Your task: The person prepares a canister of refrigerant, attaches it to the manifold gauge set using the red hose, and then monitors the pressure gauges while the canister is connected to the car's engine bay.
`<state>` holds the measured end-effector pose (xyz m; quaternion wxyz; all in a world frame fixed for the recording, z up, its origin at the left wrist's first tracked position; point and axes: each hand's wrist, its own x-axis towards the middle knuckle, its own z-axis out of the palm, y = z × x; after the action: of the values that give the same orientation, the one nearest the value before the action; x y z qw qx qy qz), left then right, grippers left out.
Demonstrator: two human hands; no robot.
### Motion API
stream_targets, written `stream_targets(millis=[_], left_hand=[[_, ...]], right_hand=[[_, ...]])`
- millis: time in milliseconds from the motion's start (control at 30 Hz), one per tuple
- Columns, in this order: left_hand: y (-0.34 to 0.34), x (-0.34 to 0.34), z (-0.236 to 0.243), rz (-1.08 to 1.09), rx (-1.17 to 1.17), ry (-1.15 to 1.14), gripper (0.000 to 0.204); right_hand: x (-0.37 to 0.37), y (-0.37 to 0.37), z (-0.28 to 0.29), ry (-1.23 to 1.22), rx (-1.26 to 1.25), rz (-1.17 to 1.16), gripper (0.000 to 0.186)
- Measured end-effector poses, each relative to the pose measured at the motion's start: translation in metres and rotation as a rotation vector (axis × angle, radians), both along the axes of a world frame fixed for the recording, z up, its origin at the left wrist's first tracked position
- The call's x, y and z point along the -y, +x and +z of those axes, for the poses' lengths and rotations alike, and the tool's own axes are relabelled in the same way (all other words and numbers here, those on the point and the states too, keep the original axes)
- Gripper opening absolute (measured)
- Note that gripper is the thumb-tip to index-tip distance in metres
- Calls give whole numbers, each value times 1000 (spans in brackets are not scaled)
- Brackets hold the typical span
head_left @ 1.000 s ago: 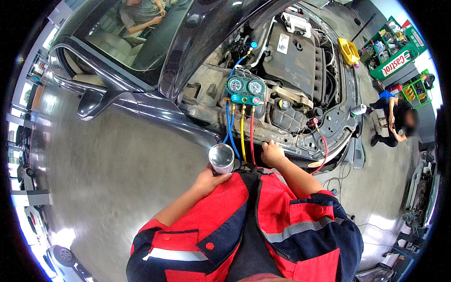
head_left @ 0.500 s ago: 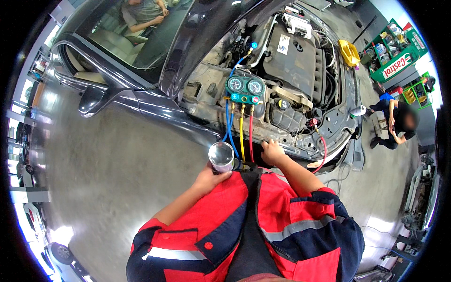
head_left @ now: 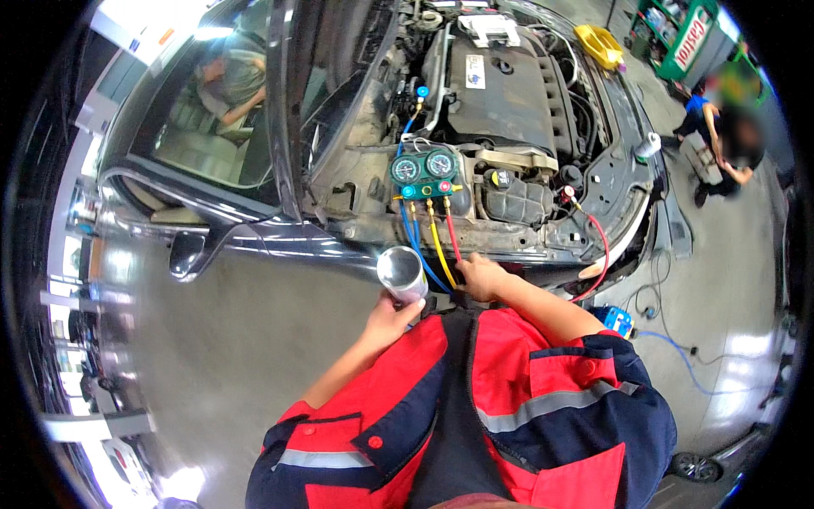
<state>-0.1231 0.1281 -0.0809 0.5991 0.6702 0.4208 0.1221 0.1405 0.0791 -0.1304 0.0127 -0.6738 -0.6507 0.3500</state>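
My left hand (head_left: 392,321) is wrapped round a silver metal can (head_left: 402,270), whose round, bare end faces up. Just right of it my right hand (head_left: 482,278) has its fingers curled at the red hose (head_left: 452,233), which disappears beneath them. A yellow hose (head_left: 437,244) and blue hoses (head_left: 416,242) hang beside it. All run down from a manifold gauge set (head_left: 424,178) with two round dials, resting at the near edge of the engine bay. The lower hose ends are hidden near my jacket.
An open engine bay with a dark engine cover (head_left: 517,102) lies ahead. The car's side mirror (head_left: 188,253) juts out at left. A yellow container (head_left: 599,47) and a white bottle (head_left: 648,146) stand along the far-right edge. Another person (head_left: 721,153) crouches at right, near cables (head_left: 678,339).
My right hand has moved left from the car's edge to the hoses. The can stays in my left hand. My view has shifted, bringing a blue device on the floor at right into sight.
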Motion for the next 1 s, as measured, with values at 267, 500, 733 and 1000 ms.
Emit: stream_targets(millis=[267,500,733,1000], left_hand=[[62,-16,36,-40,362,-138,61],[127,-32,44,-168,462,-269,63],[204,-59,71,-265,164,-79,66],[243,-151,68,8,-56,100,41]], right_hand=[[0,-15,68,195,-887,-136,68],[-16,9,51,411,-1264,-596,36],[-70,116,39,822,-477,-745,27],[-176,264,11,1033,-652,-913,37]])
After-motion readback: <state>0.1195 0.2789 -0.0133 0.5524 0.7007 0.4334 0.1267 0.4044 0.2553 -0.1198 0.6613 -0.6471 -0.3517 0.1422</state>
